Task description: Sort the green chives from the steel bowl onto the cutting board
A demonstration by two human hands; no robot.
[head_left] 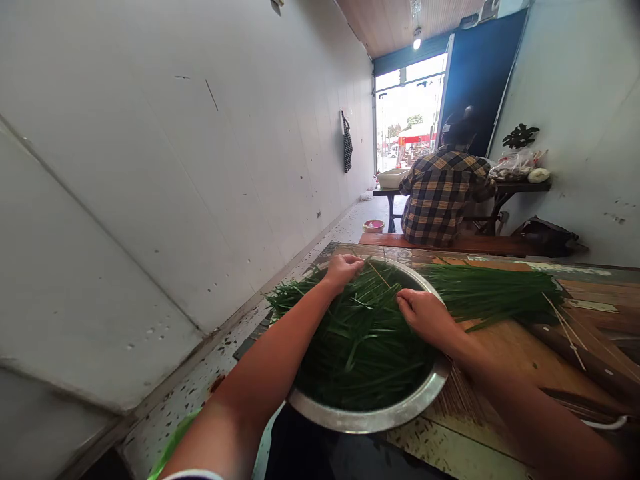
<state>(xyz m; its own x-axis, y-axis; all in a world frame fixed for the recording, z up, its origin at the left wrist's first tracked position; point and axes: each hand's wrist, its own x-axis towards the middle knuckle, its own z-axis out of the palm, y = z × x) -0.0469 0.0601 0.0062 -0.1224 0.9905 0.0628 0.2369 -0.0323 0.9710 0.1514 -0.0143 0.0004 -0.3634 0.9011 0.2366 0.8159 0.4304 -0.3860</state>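
Note:
A wide metal bowl full of long green chives stands before me at the table's edge. Over its far side, my left hand is closed, its fingertips pinching one end of a thin bamboo skewer. The skewer slants down to the right above the leaves. At the bowl's right side my right hand is closed too, fingers pressed together on chive leaves near the skewer's other end. Exactly what lies inside the right fingers is partly hidden.
A bundle of chives lies right of the bowl. Loose skewers rest on the wooden table, more beside the bowl. A person in a plaid shirt sits on a bench ahead. A white wall runs along the left.

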